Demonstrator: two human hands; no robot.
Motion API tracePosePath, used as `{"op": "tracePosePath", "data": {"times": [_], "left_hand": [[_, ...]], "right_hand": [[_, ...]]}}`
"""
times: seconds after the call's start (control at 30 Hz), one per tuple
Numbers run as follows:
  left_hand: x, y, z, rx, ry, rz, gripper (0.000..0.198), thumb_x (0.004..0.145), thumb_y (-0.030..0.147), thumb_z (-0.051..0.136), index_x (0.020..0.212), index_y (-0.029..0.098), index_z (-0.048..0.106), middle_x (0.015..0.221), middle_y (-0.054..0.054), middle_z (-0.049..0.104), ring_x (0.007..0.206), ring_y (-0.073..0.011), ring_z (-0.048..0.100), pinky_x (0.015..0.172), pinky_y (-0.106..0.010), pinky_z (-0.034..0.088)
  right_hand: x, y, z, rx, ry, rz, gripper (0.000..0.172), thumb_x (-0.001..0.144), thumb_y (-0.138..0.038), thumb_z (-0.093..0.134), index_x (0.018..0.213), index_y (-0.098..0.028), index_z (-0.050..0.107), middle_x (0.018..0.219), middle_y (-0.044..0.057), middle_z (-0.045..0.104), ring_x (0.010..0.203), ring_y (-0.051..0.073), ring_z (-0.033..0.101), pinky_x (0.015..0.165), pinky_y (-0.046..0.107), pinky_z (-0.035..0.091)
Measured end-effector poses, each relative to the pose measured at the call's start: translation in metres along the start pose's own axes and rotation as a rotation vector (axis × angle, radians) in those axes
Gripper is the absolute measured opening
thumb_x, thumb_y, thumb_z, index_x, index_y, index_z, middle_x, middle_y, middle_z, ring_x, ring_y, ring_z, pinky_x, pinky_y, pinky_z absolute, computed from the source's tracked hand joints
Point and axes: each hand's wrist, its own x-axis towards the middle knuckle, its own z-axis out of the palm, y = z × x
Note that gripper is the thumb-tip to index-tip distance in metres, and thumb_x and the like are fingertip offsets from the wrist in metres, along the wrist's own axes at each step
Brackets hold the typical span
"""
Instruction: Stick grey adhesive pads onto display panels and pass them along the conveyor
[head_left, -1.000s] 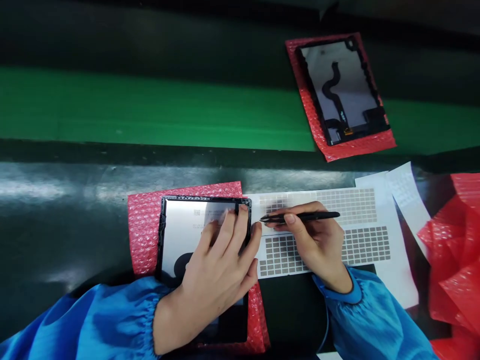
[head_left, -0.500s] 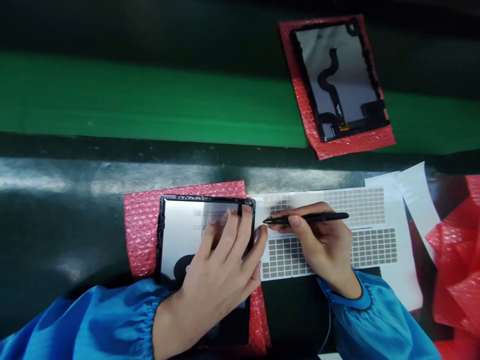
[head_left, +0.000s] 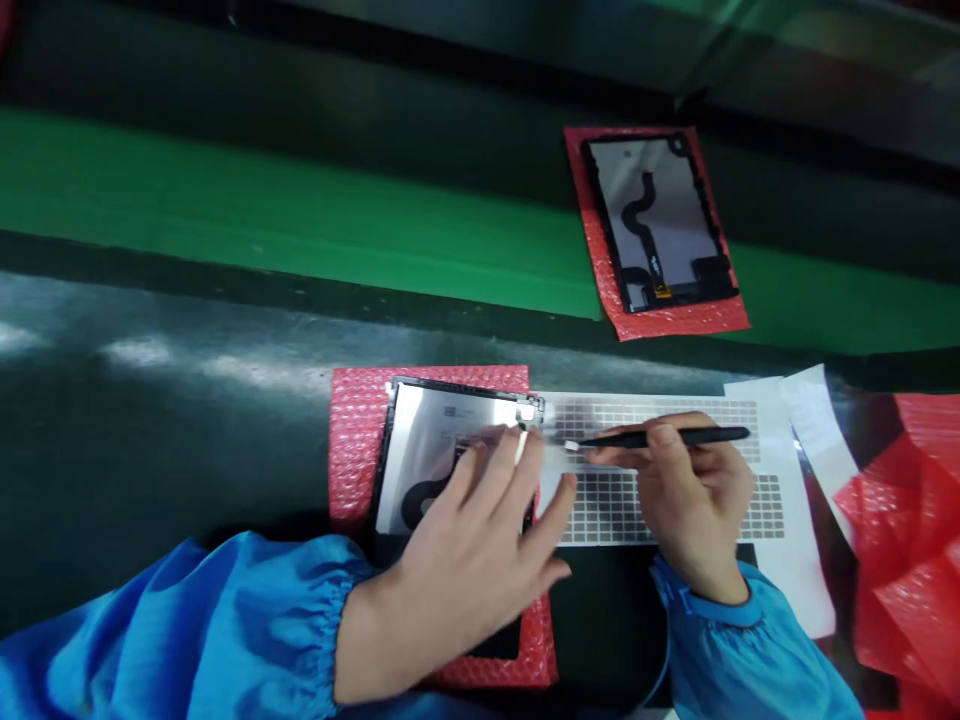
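My left hand (head_left: pixel 472 540) lies over a tablet screen panel (head_left: pixel 427 425), its fingers spread and their tips near the panel's upper right. The panel shows a silvery back with a black frame and a dark curved ribbon cable, partly hidden by the hand. Red bubble wrap (head_left: pixel 356 450) is under it. In my right hand (head_left: pixel 690 490) is a pair of slim black tweezers (head_left: pixel 712 435), pointing left. A tiny white piece (head_left: pixel 571 446) sits at their tip. Below the tweezers lies a white sheet of small grey rectangular stickers (head_left: pixel 615 505).
Beyond my hands, a second screen panel (head_left: pixel 682 220) rests on red bubble wrap on a green strip (head_left: pixel 300 240). White paper (head_left: pixel 799 570) lies under and right of the sticker sheet. Crumpled red bubble wrap (head_left: pixel 900 560) is piled at the right edge.
The tweezers have moved right, away from the panel's edge, and a white piece now shows at their tip. My left fingers have slid down from the panel's top right corner. The view has shifted.
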Motion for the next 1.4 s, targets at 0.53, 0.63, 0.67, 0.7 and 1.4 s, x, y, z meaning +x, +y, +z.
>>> {"op": "tracePosePath", "data": {"times": [0.53,0.63,0.67,0.7,1.4], "left_hand": [[-0.058,-0.024,-0.006,0.072,-0.162,-0.023,0.052,0.091,0.027,0.063,0.141,0.013,0.064,0.069,-0.004,0.076,0.057,-0.0223,0.068,0.115,-0.056,0.037],[-0.058,-0.021,-0.004,0.041,-0.132,-0.063,0.045,0.095,0.028,0.059,0.137,0.012,0.066,0.076,-0.006,0.078,0.066,-0.0237,0.071,0.117,-0.056,0.035],[-0.057,-0.021,-0.003,0.029,-0.128,-0.062,0.045,0.096,0.028,0.059,0.137,0.012,0.066,0.076,-0.007,0.078,0.068,-0.0240,0.071,0.117,-0.056,0.034],[-0.057,-0.020,-0.002,0.015,-0.135,-0.060,0.045,0.096,0.028,0.060,0.138,0.011,0.065,0.076,-0.007,0.078,0.071,-0.0246,0.072,0.117,-0.058,0.034],[-0.055,-0.027,-0.003,-0.049,-0.107,-0.080,0.042,0.091,0.030,0.065,0.126,0.010,0.074,0.077,-0.009,0.079,0.072,-0.0271,0.074,0.116,-0.056,0.035]], "right_hand": [[-0.048,-0.008,0.127,-0.034,-0.096,0.064,0.011,0.095,-0.030,0.076,0.091,-0.025,0.067,0.083,0.004,0.083,0.068,0.027,0.083,0.050,0.032,0.071],[-0.047,-0.002,0.130,-0.083,-0.119,0.111,0.011,0.094,-0.030,0.077,0.090,-0.024,0.068,0.083,0.004,0.084,0.069,0.027,0.083,0.046,0.030,0.070],[-0.047,-0.001,0.129,-0.102,-0.127,0.107,0.011,0.094,-0.030,0.077,0.091,-0.024,0.068,0.082,0.004,0.084,0.069,0.027,0.083,0.046,0.030,0.069],[-0.046,0.000,0.129,-0.119,-0.131,0.099,0.010,0.094,-0.029,0.077,0.091,-0.024,0.069,0.082,0.004,0.084,0.069,0.026,0.083,0.047,0.029,0.069],[-0.045,0.004,0.130,-0.229,-0.146,0.032,0.010,0.096,-0.029,0.075,0.094,-0.021,0.068,0.082,0.004,0.083,0.067,0.026,0.083,0.048,0.029,0.068]]}}
